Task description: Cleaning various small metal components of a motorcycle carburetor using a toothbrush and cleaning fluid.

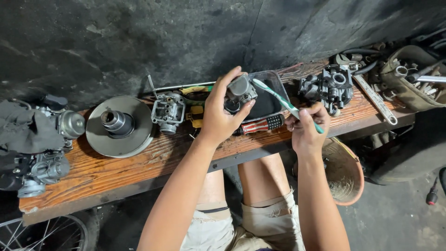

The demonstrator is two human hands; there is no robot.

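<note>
The left hand [218,114] is raised over the worn orange wooden table [139,162], fingers curled around a small grey metal carburettor part [240,89]; the right hand [307,124], just right, pinches a green-and-white plastic toothbrush [283,103], bristles beside the part, above a clear rectangular plastic tray [272,95].

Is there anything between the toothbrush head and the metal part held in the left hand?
Nothing visible. The toothbrush in the right hand reaches with its head right at the grey metal part that the left hand holds up over the clear tray.
</note>
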